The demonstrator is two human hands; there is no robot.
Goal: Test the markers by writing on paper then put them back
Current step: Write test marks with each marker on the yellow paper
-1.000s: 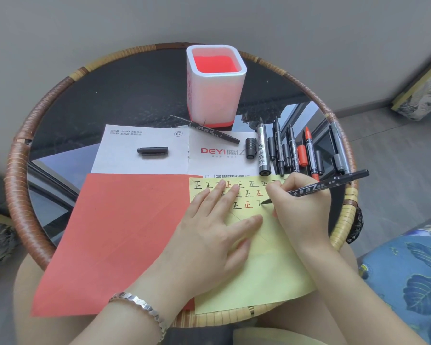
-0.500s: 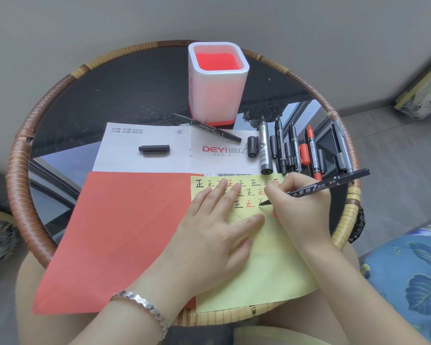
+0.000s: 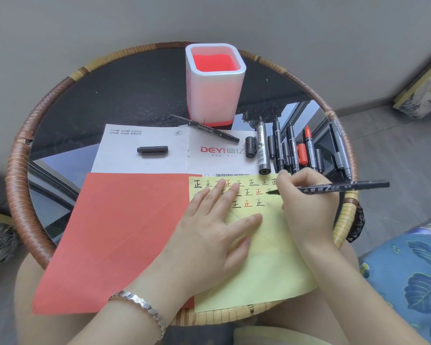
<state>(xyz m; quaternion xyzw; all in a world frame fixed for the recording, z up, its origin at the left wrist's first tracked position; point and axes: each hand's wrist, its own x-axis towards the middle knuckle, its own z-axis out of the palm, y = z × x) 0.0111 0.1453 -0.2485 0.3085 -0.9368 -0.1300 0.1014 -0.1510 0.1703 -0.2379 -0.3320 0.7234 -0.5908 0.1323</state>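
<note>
Table (image 3: 15, 195), marker (image 3: 341, 187) seemingly on paper (image 3: 271, 270)

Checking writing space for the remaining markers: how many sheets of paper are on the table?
3: a red sheet at left, a yellow sheet at right, partly overlapping it, and a white printed leaflet behind them. Others could lie hidden underneath.

In use: black marker (image 3: 341, 187), uncapped, near-horizontal, tip on yellow paper (image 3: 271, 265) at 2nd row. Paper bears three rows of black & red chars. Other markers (image 3: 278, 145) in a row above paper, several uncapped, caps beside. Single marker (image 3: 207, 128) lies diagonal at pen holder (image 3: 214, 95) base. Loose cap (image 3: 152, 150) on white sheet (image 3: 125, 163).
</note>
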